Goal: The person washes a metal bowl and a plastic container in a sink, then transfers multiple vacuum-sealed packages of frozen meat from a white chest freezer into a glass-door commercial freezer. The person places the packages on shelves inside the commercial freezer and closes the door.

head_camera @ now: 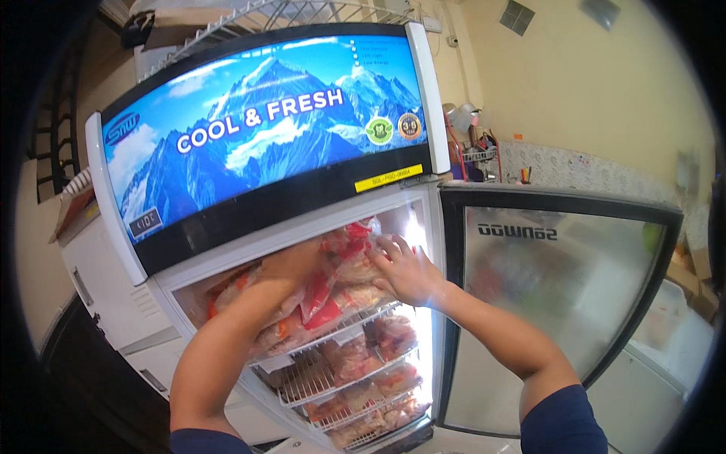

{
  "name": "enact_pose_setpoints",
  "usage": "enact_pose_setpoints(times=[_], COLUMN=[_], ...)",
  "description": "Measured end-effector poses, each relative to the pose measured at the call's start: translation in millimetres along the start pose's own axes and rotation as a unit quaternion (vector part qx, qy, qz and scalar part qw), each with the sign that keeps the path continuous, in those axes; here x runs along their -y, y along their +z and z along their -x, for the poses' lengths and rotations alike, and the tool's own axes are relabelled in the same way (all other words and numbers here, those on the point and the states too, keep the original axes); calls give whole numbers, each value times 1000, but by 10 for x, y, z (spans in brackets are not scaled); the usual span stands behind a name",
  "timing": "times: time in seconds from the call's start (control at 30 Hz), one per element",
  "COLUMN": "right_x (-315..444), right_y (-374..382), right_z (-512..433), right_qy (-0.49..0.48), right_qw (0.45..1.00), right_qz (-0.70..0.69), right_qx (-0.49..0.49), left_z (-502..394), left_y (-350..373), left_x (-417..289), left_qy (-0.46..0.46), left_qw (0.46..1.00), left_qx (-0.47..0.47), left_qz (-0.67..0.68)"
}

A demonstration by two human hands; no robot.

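Note:
An upright display freezer stands before me, its upper shelf packed with clear plastic bags of pale meat. My right hand (pixel 411 272) grips the right side of a red-and-clear plastic bag of meat (pixel 357 269), fingers over its upper part and thumb at the front. Blurred by motion, my left hand (pixel 300 261) reaches in among the bags at that bag's left. Its fingertips are hidden, so its hold cannot be made out. Beneath both hands, more bags with red and orange print (pixel 283 329) lie on the white wire shelf (pixel 340 329).
The freezer's framed glass door (pixel 556 318) stands open at the right. Lower wire shelves (pixel 306 386) carry more bagged meat (pixel 346 357). A lit header panel (pixel 261 125) overhangs the opening. White cabinets (pixel 113 284) stand at the left, and a white chest (pixel 652 374) beyond the door.

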State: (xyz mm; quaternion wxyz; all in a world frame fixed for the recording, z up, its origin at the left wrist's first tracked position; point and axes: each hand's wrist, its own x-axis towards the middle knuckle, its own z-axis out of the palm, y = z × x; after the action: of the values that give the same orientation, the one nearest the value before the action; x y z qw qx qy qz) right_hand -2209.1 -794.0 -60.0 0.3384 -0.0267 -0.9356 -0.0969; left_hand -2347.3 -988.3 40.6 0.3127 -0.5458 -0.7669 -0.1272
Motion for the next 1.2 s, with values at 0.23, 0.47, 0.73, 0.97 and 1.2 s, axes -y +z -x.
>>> enact_pose_setpoints(times=[0.23, 0.47, 0.73, 0.97, 1.2], right_x=[-13, 33, 109, 257, 1224], right_y=[54, 94, -15, 166, 1935], right_z=[93, 96, 172, 1255, 5748], right_qy=[4, 26, 37, 53, 487], right_qw=[1000, 998, 996, 968, 765], right_qz=[-14, -37, -50, -245, -225], right_qx=[-21, -47, -62, -11, 355], left_z=[50, 4, 98, 410, 695], left_y=[-150, 108, 179, 395, 379], left_x=[-119, -73, -346, -534, -549], left_qy=[-64, -52, -50, 12, -28], left_qw=[988, 978, 965, 981, 996], left_qx=[141, 192, 180, 105, 75], left_qz=[5, -70, -187, -164, -47])
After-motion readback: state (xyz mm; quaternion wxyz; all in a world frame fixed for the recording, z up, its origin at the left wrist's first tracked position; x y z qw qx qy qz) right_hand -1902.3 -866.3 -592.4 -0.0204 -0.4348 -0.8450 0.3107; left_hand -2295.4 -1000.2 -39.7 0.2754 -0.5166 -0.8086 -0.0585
